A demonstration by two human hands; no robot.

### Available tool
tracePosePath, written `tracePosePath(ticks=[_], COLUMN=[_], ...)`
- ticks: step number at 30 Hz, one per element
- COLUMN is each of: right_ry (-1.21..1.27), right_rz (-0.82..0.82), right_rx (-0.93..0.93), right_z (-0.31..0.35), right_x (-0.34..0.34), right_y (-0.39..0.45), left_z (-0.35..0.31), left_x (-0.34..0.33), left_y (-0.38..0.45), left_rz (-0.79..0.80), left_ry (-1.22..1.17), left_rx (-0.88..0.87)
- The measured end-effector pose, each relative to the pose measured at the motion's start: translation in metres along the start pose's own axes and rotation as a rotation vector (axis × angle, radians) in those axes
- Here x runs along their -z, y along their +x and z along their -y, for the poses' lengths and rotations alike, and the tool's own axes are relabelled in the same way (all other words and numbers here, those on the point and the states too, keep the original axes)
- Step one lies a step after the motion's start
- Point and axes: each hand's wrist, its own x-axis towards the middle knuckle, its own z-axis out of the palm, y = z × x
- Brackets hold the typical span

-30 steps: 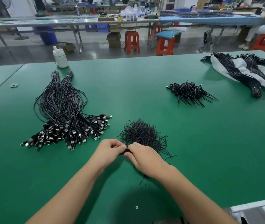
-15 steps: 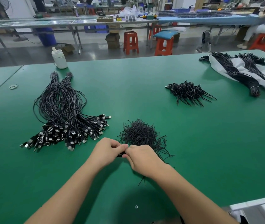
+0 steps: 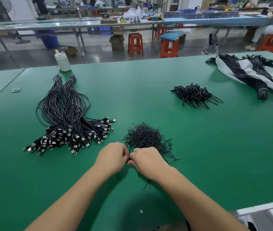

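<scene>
- The left hand [image 3: 111, 157] and right hand [image 3: 146, 160] are closing on each other just on the near side of the loose tie pile [image 3: 145, 137]. A second ago a short black stretch was showing between them; now the knuckles are all but touching.
- Both grips are pinching the same small black tie [image 3: 127, 161], thumb and forefinger curled tight on either side (only a dark speck is peeking out).
- Thin black tails [image 3: 147, 184] are dangling under the right wrist, nearer than the pile; whether they belong to the held piece, I cannot tell.
- The hands are hardly travelling, so I am reading this as a twist being tightened, not a fresh pick. The piece is looking close to done.
- Left of the pile, the USB cable bundle [image 3: 65, 114] is lying where it was. Beyond the pile to the right, the smaller black heap [image 3: 193, 95] is likewise unmoved.
- Writing: nothing is coming through legibly. The white bottle [image 3: 62, 61], far beyond the pile to the left, is showing no readable label, and the green surface [image 3: 199, 147] is bare of print.
</scene>
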Motion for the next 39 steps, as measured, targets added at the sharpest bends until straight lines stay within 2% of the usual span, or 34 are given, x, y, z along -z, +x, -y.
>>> tracePosePath(ticks=[3, 5, 7, 9, 10, 11, 12, 14, 16, 19, 24, 28, 30, 33, 36, 39], right_ry=[-0.054, -0.105, -0.087, 0.005, 0.053, 0.124, 0.235, 0.535, 0.786, 0.999, 1.117, 1.288, 1.423, 1.466, 1.495, 1.538], right_rz=[-0.023, -0.137, -0.392, -0.734, -0.828, -0.843, -0.779, -0.521, -0.348, -0.327, -0.312, -0.255, -0.23, -0.182, -0.156, -0.141], right_rx=[0.011, 0.03, -0.008, -0.005, -0.014, -0.05, -0.12, -0.308, -0.407, -0.438, -0.551, -0.551, -0.577, -0.61, -0.584, -0.551], right_z=[-0.002, -0.003, -0.003, -0.002, -0.002, -0.001, -0.001, -0.001, 0.0, 0.002, -0.003, -0.002, 0.0, -0.002, -0.006, -0.009], right_x=[0.003, 0.003, 0.005, 0.004, 0.004, 0.004, 0.005, 0.008, 0.008, 0.009, 0.012, 0.012, 0.012, 0.013, 0.014, 0.013], right_y=[0.001, -0.001, -0.005, -0.007, -0.008, -0.009, -0.009, -0.007, -0.003, 0.005, 0.014, 0.014, 0.014, 0.013, 0.013, 0.014], left_z=[0.0, 0.003, 0.01, 0.02, 0.024, 0.027, 0.029, 0.028, 0.021, 0.012, 0.006, 0.007, 0.008, 0.008, 0.007, 0.006], left_x=[-0.002, -0.004, -0.004, -0.002, 0.001, 0.003, 0.005, 0.009, 0.01, 0.009, 0.008, 0.006, 0.005, 0.001, -0.003, -0.006], left_y=[0.001, 0.002, 0.004, 0.006, 0.006, 0.006, 0.006, 0.004, 0.003, 0.0, 0.0, 0.0, 0.001, 0.002, -0.002, -0.009], left_rz=[-0.003, 0.001, -0.014, -0.041, -0.056, -0.075, -0.09, -0.088, -0.072, -0.066, -0.056, -0.05, -0.057, -0.112, -0.218, -0.305], left_ry=[-0.018, -0.052, -0.124, -0.307, -0.442, -0.573, -0.684, -0.858, -0.989, -1.023, -0.948, -0.909, -0.838, -0.598, -0.27, -0.132], left_rx=[0.006, 0.029, 0.079, 0.154, 0.194, 0.227, 0.247, 0.261, 0.264, 0.239, 0.191, 0.18, 0.176, 0.131, -0.004, -0.151])
